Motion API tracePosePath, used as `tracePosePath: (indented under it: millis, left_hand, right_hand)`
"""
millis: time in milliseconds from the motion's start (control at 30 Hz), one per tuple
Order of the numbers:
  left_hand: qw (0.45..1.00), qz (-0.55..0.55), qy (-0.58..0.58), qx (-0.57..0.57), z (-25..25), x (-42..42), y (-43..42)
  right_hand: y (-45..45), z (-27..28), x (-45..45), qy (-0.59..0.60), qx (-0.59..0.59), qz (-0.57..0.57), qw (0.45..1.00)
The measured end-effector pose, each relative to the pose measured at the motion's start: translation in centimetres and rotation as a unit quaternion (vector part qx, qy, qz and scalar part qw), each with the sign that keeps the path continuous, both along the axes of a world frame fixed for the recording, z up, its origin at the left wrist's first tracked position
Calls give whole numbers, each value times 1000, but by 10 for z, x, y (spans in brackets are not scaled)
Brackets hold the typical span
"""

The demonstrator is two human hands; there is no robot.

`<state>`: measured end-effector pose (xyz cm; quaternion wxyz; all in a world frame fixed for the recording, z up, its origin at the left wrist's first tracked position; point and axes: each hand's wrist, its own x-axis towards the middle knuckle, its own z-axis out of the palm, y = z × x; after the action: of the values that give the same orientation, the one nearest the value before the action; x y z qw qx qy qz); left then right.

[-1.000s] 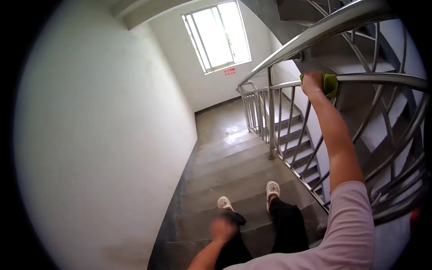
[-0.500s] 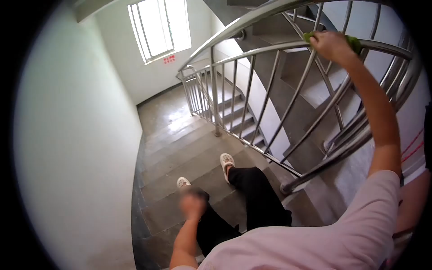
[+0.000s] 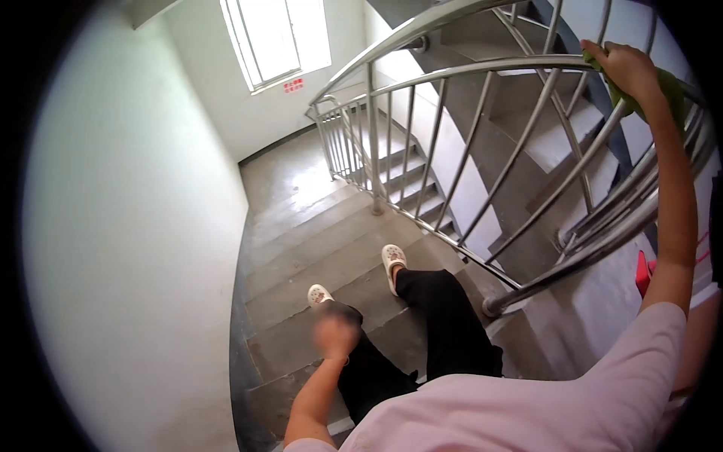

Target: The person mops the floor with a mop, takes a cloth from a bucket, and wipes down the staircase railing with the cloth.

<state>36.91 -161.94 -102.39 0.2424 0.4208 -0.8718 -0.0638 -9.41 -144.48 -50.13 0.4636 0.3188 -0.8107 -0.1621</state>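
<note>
My right hand (image 3: 631,69) is closed around a green cloth (image 3: 669,92) and presses it against a curved metal rail (image 3: 459,72) of the stair railing, at the upper right. Part of the cloth hangs below my fingers, behind the wrist. My left hand (image 3: 335,335) hovers low, over my left thigh near the knee. It is blurred, so its fingers and anything in them cannot be made out.
I am sitting on grey stairs (image 3: 301,267) that descend to a landing below a window (image 3: 275,38). My cream clogs (image 3: 393,260) are on the steps. A white wall (image 3: 135,248) runs along the left. Metal balusters (image 3: 440,135) stand on the right.
My right hand has slid right along the rail with the green cloth, which now hangs lower. The view has shifted slightly. A red object has come into sight beside my right arm.
</note>
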Motion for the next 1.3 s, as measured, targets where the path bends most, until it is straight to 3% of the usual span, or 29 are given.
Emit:
tracePosePath:
  millis: [100, 200, 333, 400, 467, 600, 833, 1067, 1300]
  left_hand:
    - [1000, -13, 2, 6, -12, 1, -4]
    - [993, 21, -61, 97, -16, 3, -2]
    - [990, 83, -72, 84, -14, 1, 7]
    - [973, 96, -102, 183, -12, 0, 7]
    - [974, 95, -105, 174, -8, -1, 8]
    - [979, 83, -108, 153, -14, 0, 6]
    - [972, 113, -120, 166, -12, -8, 3]
    - [965, 139, -139, 176, -8, -11, 4]
    - [965, 137, -133, 178, -11, -9, 2]
  right_hand:
    - [-49, -12, 21, -168, 2, -96, 981]
    - [-86, -41, 15, -165, 23, -50, 985]
    - [-129, -67, 12, -208, 49, -28, 976]
    - [-148, -83, -1, -233, 49, -16, 971]
    - [-172, -106, -31, -254, 23, 62, 965]
    - [-209, -127, -47, -315, 36, 55, 947]
    - [-237, -140, -30, -251, 58, -21, 966]
    - [-220, -143, -27, -159, 24, 38, 986]
    - [-152, -91, 2, -244, 60, -11, 968]
